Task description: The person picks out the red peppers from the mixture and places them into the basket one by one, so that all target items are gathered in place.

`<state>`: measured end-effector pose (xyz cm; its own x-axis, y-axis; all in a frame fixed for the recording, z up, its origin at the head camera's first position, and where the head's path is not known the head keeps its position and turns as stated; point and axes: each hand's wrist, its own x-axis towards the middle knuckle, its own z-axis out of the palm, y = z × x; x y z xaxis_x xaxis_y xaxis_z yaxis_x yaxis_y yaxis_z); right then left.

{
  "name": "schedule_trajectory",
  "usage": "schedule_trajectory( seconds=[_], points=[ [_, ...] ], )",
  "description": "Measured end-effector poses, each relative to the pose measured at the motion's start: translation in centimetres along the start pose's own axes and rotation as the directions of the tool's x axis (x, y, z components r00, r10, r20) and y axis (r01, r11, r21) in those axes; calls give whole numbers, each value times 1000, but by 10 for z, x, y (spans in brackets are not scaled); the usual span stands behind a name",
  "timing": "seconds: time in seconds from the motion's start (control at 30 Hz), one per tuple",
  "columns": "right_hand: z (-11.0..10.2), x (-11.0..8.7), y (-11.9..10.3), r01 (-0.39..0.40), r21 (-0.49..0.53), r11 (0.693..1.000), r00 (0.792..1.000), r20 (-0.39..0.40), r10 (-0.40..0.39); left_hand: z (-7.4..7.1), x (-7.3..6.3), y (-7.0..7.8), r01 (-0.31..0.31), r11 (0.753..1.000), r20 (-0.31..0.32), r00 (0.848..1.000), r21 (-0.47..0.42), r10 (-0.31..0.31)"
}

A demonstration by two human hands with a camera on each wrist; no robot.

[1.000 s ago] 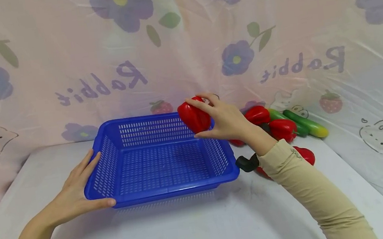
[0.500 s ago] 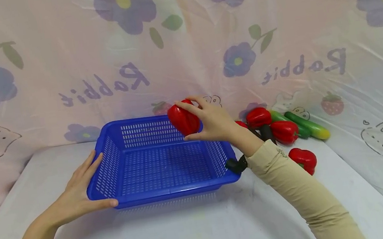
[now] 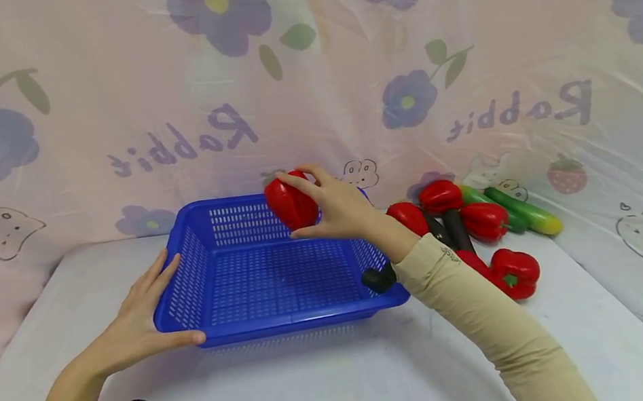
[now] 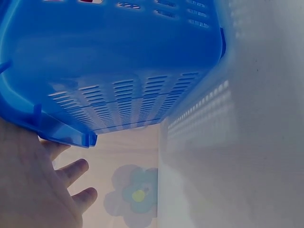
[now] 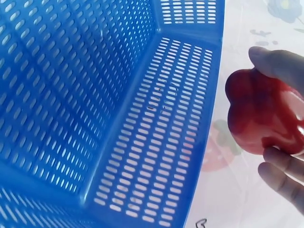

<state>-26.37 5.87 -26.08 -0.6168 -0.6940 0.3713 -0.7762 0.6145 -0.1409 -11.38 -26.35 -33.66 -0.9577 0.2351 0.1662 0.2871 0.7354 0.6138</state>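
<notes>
Head view: blue basket (image 3: 295,319) on the white surface (image 3: 299,395). Left hand (image 3: 135,326) spread at its left near corner, thumb along the near rim, fingers straight against the side; likely steadying it. Right hand (image 3: 347,209) grasps a red pepper (image 3: 288,204) between thumb and fingertips, up by the basket's far rim; the wide span probably suits its bulky, smooth body. Other red peppers (image 3: 485,221) and cucumbers (image 3: 522,210) lie to the right, outside the basket.

Against half a second ago: right hand and pepper sit further left along the far rim, and more of the right-hand pile shows past the forearm. Left hand has kept its corner.

Left wrist view: fingers extended loosely beyond the rim, not clenched; basket's slotted outer wall alongside.

Right wrist view: pepper held at its sides, seen past the rim against the printed cloth (image 5: 237,190). Exact height above the basket: cannot tell.
</notes>
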Motion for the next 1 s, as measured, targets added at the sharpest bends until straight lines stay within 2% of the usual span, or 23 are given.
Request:
schedule_trajectory(
  seconds=[0.4, 0.87, 1.0],
  points=[
    [16, 17, -17, 24, 3, 1000, 999, 32, -24, 0, 1, 1, 9, 1000, 3, 1000, 1, -9],
    [35, 33, -31, 0, -52, 999, 997, 82, 5, 0, 3, 4, 31, 1000, 14, 999, 6, -31],
    [41, 40, -38, -9, -26, 1000, 996, 92, 11, -1, 0, 4, 41, 999, 6, 999, 4, -41]
  ],
)
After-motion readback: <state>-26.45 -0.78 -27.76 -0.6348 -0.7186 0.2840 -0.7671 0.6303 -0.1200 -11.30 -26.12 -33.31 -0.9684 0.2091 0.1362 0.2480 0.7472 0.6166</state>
